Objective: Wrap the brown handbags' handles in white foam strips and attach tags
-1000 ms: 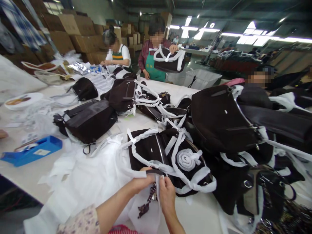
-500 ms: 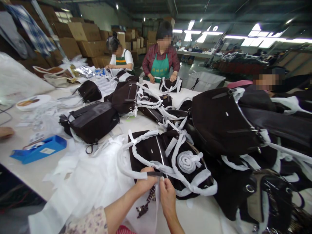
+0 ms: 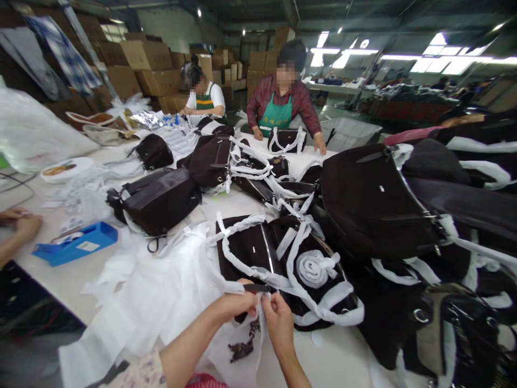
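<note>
A dark bag [image 3: 238, 245] lies on the table in front of me, its handles wound in white wrapping strip [image 3: 242, 262]. One bare stretch of dark strap [image 3: 255, 288] shows just above my fingers. My left hand [image 3: 240, 302] is closed at this strap, fingers bent round the white strip beside it. My right hand [image 3: 278, 318] pinches the upper end of a white sheet strip [image 3: 258, 345] at the strap. That strip hangs down between my hands. Below the left hand, a dark chain-like charm [image 3: 242, 347] lies on or behind white sheet. The fingertips partly hide the strip's edge.
White sheets [image 3: 149, 302] spread at the left, near a blue tape dispenser [image 3: 81, 243]. Dark bags [image 3: 375, 205] pile up at the right. Two co-workers stand across the table [image 3: 335, 350]; another person's hands [image 3: 24, 226] are at the left edge.
My hands stay at the strap, with the fingers shifted slightly and the left drawn a little lower. Across the table, a co-worker's arm has reached outward from the small bag. Hands at left show more.
</note>
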Demonstrator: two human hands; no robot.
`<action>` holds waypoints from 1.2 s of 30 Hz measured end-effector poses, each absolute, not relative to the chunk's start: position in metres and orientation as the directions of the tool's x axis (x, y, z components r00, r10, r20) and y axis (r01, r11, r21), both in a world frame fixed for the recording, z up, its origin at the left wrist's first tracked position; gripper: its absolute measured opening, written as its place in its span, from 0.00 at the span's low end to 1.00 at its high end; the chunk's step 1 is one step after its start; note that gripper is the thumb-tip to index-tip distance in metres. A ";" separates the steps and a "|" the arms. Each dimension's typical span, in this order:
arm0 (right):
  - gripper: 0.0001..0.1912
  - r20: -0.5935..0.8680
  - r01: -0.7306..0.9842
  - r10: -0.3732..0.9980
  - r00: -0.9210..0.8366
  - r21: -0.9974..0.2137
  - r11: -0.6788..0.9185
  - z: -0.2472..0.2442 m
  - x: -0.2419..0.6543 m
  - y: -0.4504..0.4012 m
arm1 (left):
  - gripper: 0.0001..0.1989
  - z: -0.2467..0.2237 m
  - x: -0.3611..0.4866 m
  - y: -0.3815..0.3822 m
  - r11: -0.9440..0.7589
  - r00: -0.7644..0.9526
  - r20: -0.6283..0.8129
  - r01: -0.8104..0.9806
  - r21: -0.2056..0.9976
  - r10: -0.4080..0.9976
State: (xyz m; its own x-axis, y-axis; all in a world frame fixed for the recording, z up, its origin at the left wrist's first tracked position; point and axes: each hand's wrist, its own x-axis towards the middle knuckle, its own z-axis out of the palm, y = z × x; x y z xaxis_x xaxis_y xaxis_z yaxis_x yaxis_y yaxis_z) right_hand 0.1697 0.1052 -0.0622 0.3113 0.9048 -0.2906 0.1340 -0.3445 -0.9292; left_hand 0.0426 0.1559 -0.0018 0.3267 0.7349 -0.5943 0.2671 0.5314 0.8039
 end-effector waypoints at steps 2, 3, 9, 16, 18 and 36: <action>0.18 -0.292 0.108 0.906 0.305 -0.935 -0.338 -0.064 0.170 0.104 | 0.04 -0.003 0.035 0.160 0.609 0.451 -0.611 0.170 0.775 0.651; 0.17 -0.292 0.095 0.907 0.303 -0.938 -0.334 -0.065 0.169 0.103 | 0.06 -0.005 0.033 0.161 0.628 0.486 -0.602 0.130 0.767 0.634; 0.18 -0.288 0.025 0.913 0.289 -0.951 -0.308 -0.067 0.168 0.098 | 0.16 -0.032 0.033 0.159 0.571 0.399 -0.553 0.086 0.817 0.732; 0.16 -0.270 -0.012 0.926 0.263 -0.961 -0.277 -0.064 0.176 0.097 | 0.15 -0.033 0.049 0.148 0.556 0.355 -0.528 0.029 0.831 0.771; 0.14 -0.255 0.007 0.928 0.271 -0.964 -0.267 -0.063 0.176 0.096 | 0.18 -0.034 0.057 0.141 0.591 0.338 -0.544 -0.047 0.806 0.768; 0.15 -0.306 0.232 0.949 0.082 -0.920 -0.316 -0.043 0.193 0.115 | 0.26 -0.038 0.084 0.128 0.616 0.100 -0.627 -0.356 0.703 0.773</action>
State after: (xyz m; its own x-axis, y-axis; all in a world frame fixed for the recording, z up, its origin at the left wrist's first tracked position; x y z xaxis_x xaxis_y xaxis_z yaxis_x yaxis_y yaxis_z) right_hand 0.1933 0.1150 -0.0428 0.0821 0.9486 -0.3055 0.2317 -0.3163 -0.9199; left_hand 0.0838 0.1284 -0.0378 0.1003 0.7726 -0.6269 -0.3558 0.6163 0.7026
